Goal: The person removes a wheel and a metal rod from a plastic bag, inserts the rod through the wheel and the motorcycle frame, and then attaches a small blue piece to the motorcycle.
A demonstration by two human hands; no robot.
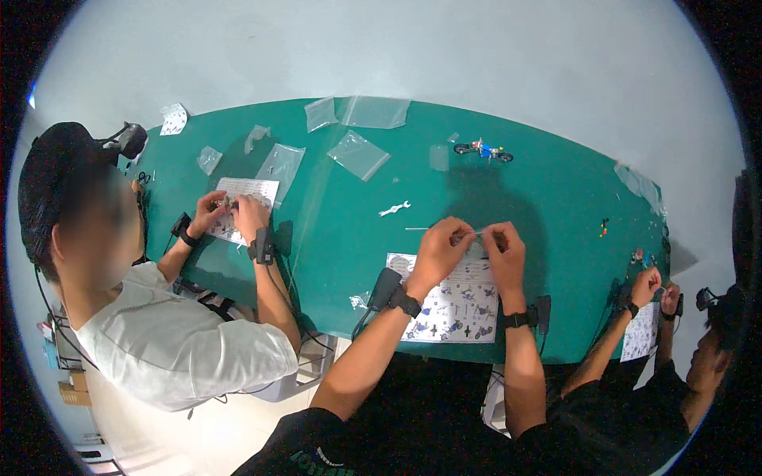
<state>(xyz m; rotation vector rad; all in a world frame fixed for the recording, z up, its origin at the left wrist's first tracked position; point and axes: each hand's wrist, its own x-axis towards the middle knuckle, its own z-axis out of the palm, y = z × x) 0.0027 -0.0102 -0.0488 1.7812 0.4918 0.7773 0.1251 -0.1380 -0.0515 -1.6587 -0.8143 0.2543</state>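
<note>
My left hand (441, 252) and my right hand (505, 247) are close together over the top of a printed instruction sheet (452, 305). Their fingers are pinched around something small between them, too small to make out. A thin pale rod (417, 228) lies just left of my left hand. Farther up on the green table (333, 238) is a white wrench-like piece (394, 209). A small model motorcycle (482, 151), with blue parts and black wheels, stands near the far edge. Small white parts (359, 301) rest beside my left wrist.
At left, a person in a white shirt (190, 333) works over another sheet (258, 190). A person in black (675, 381) sits at right by a third sheet (640, 337). Clear plastic bags (359, 155) lie along the far side. Small coloured parts (604, 228) are at right.
</note>
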